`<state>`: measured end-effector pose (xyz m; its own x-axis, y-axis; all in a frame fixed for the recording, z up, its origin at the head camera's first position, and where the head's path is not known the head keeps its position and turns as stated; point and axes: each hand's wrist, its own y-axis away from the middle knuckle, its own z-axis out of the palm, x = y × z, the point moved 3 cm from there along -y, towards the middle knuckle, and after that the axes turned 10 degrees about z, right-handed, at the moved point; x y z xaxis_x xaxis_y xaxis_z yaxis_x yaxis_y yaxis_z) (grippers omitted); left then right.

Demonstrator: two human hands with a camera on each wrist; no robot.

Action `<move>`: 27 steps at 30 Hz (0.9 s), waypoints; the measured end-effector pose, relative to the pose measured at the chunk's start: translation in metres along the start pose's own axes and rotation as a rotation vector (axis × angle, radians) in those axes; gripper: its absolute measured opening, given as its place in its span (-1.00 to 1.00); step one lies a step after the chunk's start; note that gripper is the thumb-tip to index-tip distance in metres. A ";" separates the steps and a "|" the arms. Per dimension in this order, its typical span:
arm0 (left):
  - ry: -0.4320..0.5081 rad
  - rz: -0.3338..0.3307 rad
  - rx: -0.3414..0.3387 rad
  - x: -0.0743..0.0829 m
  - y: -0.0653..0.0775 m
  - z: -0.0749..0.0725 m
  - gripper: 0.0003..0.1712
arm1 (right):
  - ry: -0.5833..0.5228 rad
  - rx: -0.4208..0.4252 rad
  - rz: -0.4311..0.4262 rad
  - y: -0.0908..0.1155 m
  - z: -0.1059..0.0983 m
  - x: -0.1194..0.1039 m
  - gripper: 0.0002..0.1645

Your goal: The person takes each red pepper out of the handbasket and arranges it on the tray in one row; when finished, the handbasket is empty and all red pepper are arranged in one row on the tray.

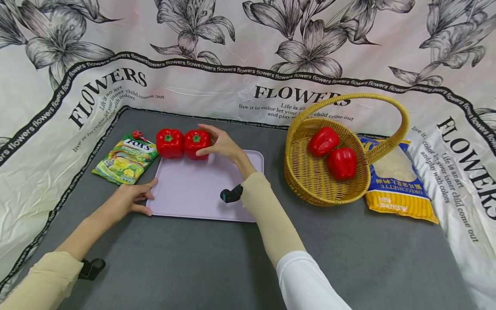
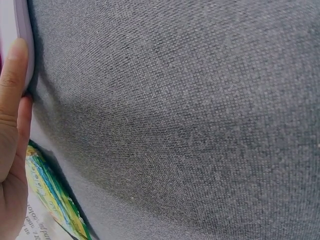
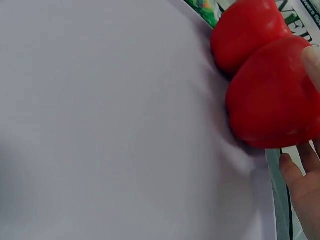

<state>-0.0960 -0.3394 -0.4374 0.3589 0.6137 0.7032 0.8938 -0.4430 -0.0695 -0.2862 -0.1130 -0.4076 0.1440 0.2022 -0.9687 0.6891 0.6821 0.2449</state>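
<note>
At the back left of a lilac tray [image 1: 193, 185], two red bell peppers stand side by side with green stem ends up. My right hand [image 1: 221, 143] grips the right-hand bell pepper [image 1: 196, 145], thumb on the near side and fingers behind. The other bell pepper [image 1: 169, 143] touches it on the left. In the right wrist view the gripped bell pepper [image 3: 275, 95] is at the tray's edge, with part of my hand [image 3: 305, 190] beyond it. My left hand [image 1: 129, 200] touches the tray's front left corner, fingers fairly straight; its thumb [image 2: 15, 65] lies along the rim.
A green and yellow packet [image 1: 125, 160] lies left of the tray, with a small red item [image 1: 137, 135] at its top. To the right stands a yellow wicker basket [image 1: 298, 181] holding two red bell peppers [image 1: 342, 163]. Behind it lies a blue and yellow pasta bag [image 1: 401, 202].
</note>
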 end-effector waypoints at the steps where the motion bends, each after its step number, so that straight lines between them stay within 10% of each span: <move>1: -0.003 0.000 0.002 -0.001 0.000 0.000 0.00 | -0.010 -0.010 -0.001 0.003 0.000 -0.003 -0.06; 27: -0.034 0.057 0.025 -0.002 0.000 0.001 -0.01 | -0.070 0.030 -0.033 -0.011 -0.007 0.019 -0.14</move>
<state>-0.0961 -0.3404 -0.4395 0.4182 0.6102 0.6729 0.8778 -0.4621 -0.1265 -0.2959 -0.1119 -0.4280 0.1692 0.1294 -0.9771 0.7148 0.6664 0.2120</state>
